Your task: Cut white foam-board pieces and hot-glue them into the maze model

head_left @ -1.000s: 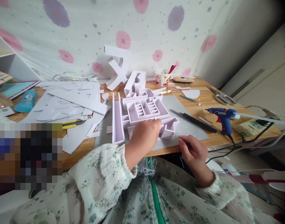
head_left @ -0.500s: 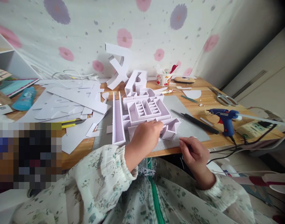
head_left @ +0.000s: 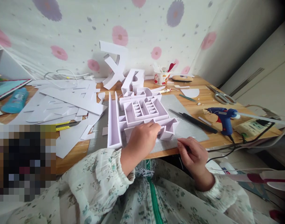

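I've got a wood-grain tabletop [head_left: 191, 109], smooth grey mat [head_left: 189, 134] on it; flat white board offcuts [head_left: 63, 102] crowd the left. Thin-walled white compartmented assembly [head_left: 145, 116] sits on the mat. Left hand [head_left: 142, 140] covers its near side, fingers bent; can't tell if pinching. Right hand [head_left: 192, 152] near mat edge, thumb and finger pressed together. Slim black pointed tool [head_left: 198, 123] lies between assembly and blue plastic glue gun [head_left: 225, 119].

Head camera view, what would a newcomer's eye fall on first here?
Probably the pale compartmented structure mid-table, with the left hand at its near side. Next, perhaps, the blue glue gun on the right side of the table, and the big pink and purple flowers on the backdrop behind it.
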`<state>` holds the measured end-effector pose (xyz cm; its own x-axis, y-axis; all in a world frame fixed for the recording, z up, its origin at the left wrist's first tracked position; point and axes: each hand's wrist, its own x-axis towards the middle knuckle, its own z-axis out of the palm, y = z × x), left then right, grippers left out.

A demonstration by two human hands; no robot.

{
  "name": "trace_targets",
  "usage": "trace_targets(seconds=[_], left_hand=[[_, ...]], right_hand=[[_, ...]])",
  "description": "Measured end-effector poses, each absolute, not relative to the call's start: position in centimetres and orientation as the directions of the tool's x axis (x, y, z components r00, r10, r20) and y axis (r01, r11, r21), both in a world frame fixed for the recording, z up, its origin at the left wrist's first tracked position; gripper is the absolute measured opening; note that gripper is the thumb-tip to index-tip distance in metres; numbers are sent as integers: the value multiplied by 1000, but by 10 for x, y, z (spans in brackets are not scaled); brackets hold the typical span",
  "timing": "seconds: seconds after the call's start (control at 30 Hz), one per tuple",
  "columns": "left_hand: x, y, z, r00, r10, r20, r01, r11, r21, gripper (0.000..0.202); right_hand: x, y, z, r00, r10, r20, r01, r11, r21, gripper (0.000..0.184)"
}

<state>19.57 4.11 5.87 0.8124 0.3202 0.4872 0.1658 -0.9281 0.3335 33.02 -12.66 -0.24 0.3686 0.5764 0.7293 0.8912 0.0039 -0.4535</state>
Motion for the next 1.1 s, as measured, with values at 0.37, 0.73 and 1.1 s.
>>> trace_targets(seconds=[0.37, 0.73, 1.1], left_hand=[[196, 38, 50, 763, 324, 560, 139, -928, 347, 24], [197, 38, 46, 742, 320, 589, 114, -926, 359, 23], [198, 40, 43, 715, 294, 634, 83, -937, 340, 22]], right_hand=[[330, -127, -1, 350, 593, 725, 896, 13, -443, 11], [330, -127, -2, 354, 599, 719, 892, 16, -453, 13], [330, -127, -3, 370, 591, 716, 884, 14, -468, 11]])
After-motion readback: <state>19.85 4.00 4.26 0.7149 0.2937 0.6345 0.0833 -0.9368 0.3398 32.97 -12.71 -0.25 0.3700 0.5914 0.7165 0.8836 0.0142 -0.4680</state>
